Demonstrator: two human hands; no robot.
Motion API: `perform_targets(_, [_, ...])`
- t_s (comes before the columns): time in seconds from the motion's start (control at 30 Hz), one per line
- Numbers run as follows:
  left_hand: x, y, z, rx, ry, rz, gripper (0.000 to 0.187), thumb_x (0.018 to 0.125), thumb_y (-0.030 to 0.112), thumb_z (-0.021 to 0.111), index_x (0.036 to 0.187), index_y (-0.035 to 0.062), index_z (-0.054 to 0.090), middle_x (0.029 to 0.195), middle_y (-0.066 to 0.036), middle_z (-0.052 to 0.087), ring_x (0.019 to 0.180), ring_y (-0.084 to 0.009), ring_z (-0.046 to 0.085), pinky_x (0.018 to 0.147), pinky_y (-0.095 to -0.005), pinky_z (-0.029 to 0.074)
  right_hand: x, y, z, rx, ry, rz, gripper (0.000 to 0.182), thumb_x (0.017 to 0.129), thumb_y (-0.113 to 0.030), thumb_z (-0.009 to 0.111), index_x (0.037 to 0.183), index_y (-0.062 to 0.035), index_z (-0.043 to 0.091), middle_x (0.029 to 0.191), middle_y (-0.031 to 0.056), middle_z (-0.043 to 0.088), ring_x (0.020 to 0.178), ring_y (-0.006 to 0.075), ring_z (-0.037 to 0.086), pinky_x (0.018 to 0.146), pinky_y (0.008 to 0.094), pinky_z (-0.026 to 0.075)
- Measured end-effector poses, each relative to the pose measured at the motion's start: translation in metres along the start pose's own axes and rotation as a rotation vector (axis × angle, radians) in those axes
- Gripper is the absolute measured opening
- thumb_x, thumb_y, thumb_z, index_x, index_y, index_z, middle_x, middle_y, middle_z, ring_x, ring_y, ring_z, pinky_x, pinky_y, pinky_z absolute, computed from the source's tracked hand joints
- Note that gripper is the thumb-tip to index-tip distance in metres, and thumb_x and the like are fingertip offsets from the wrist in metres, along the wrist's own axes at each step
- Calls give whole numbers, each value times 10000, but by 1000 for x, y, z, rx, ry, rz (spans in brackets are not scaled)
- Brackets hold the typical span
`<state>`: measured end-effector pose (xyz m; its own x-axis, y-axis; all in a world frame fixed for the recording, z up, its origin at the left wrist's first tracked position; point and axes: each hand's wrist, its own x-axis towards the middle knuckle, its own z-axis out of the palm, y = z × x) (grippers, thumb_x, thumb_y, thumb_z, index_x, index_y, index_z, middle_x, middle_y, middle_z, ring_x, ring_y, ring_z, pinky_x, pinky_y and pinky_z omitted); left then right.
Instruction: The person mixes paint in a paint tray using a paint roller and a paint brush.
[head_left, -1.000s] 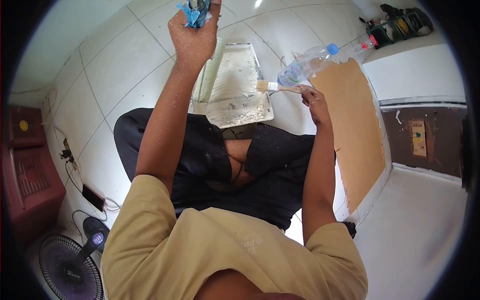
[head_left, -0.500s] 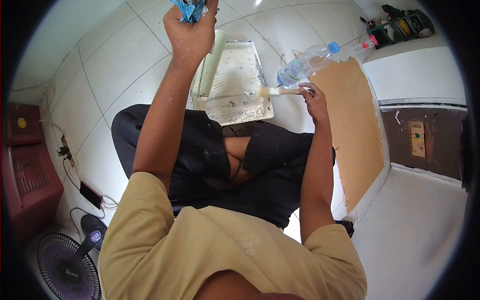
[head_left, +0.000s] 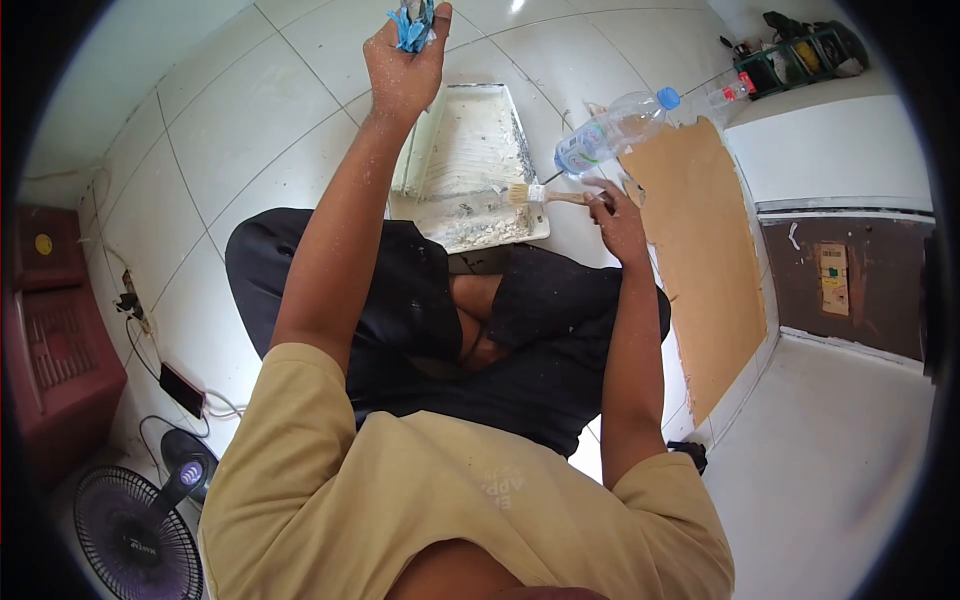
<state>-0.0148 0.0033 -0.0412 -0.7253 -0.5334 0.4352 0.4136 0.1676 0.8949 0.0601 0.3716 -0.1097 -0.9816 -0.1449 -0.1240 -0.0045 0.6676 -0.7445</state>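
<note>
At the top edge, my left hand point(head_left: 405, 80) is closed around a crumpled blue wrapper point(head_left: 412, 28) with something greyish in it; its upper part is cut off by the frame. My right hand point(head_left: 620, 225) grips the handle of a paintbrush point(head_left: 527, 194). The pale bristles point left, over the lower right part of a white paint tray point(head_left: 470, 235). Dried flakes and paint smears coat the tray. A pale green roller point(head_left: 425, 150) lies along its left side, partly hidden behind my left wrist.
A clear plastic bottle point(head_left: 610, 130) with a blue cap lies right of the tray. Brown cardboard point(head_left: 700, 250) covers the floor at the right. A green crate point(head_left: 800, 60) sits on a ledge. A fan point(head_left: 140, 530), cables and a dark red plastic unit point(head_left: 60, 330) stand left.
My left hand has shifted right and slightly down with the blue wrapper. My right hand has lowered a little, and the brush tip has moved slightly left and down over the tray.
</note>
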Motion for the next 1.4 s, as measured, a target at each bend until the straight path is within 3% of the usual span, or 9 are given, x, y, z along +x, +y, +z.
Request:
perform_targets(0.2, [7, 2, -1, 99, -4, 97, 381, 1012, 243, 735, 738, 32, 576, 636, 24, 509, 628, -92, 430, 538, -349, 378, 3, -18, 1, 244, -3, -134, 401, 1026, -203, 680, 1419, -147, 623, 737, -10, 553, 721, 79, 485, 705, 273, 435])
perform_targets(0.33, [8, 0, -3, 91, -6, 18, 392, 1011, 244, 737, 727, 39, 564, 627, 25, 502, 630, -86, 430, 536, -340, 375, -7, -44, 12, -298, 79, -105, 482, 967, -215, 749, 1428, -178, 611, 682, 54, 479, 653, 142, 472, 657, 311, 437])
perform_targets(0.5, [12, -6, -7, 100, 35, 58, 408, 1011, 250, 741, 707, 56, 549, 616, 28, 492, 606, -82, 427, 522, -343, 367, -4, -45, 12, 26, 92, -169, 521, 961, -231, 744, 1458, -194, 594, 692, 83, 578, 646, 192, 564, 668, 374, 494])
perform_targets(0.63, [8, 0, -2, 63, 33, 25, 406, 1013, 248, 738, 707, 54, 552, 612, 29, 490, 600, -85, 426, 520, -348, 364, 4, -36, 7, -372, 191, -141, 425, 1016, -251, 687, 1434, -203, 627, 776, 119, 651, 688, 195, 610, 710, 365, 523])
perform_targets(0.77, [7, 2, 0, 143, -20, 66, 394, 1012, 238, 736, 713, 51, 560, 613, 24, 502, 600, -85, 431, 523, -342, 375, 19, -24, 17, -160, 265, -138, 351, 1045, -254, 641, 1381, -158, 673, 841, 124, 701, 732, 185, 647, 741, 356, 534])
perform_targets(0.83, [5, 1, 2, 190, -29, 93, 394, 1012, 236, 735, 713, 49, 560, 614, 23, 506, 597, -85, 431, 524, -338, 378, 29, -9, 19, 225, 207, -145, 340, 1071, -256, 587, 1330, -63, 694, 883, 109, 727, 786, 170, 667, 786, 334, 535])
perform_targets(1.07, [2, -1, 2, 44, -41, -13, 376, 995, 259, 762, 731, 71, 570, 634, 22, 546, 578, -77, 486, 516, -303, 403, 48, 52, 27, 248, -289, 220, 349, 1057, -146, 504, 1292, 41, 683, 887, 76, 710, 822, 147, 654, 801, 293, 522])
perform_targets(1.33, [3, -7, 2, -74, 4, -84, 331, 980, 270, 784, 774, 98, 593, 639, 23, 572, 537, -77, 506, 489, -281, 399, 57, 48, 31, 82, -241, 516, 518, 1073, -428, 474, 1053, 1, 763, 748, 42, 587, 729, 120, 568, 611, 292, 487])
perform_targets(1.4, [4, -7, 2, -56, 17, -134, 324, 984, 269, 779, 786, 95, 592, 637, 22, 573, 526, -80, 505, 480, -283, 399, 56, 41, 29, -104, -244, 481, 669, 1056, -603, 449, 1041, -18, 773, 842, 161, 707, 729, 247, 659, 699, 410, 533])
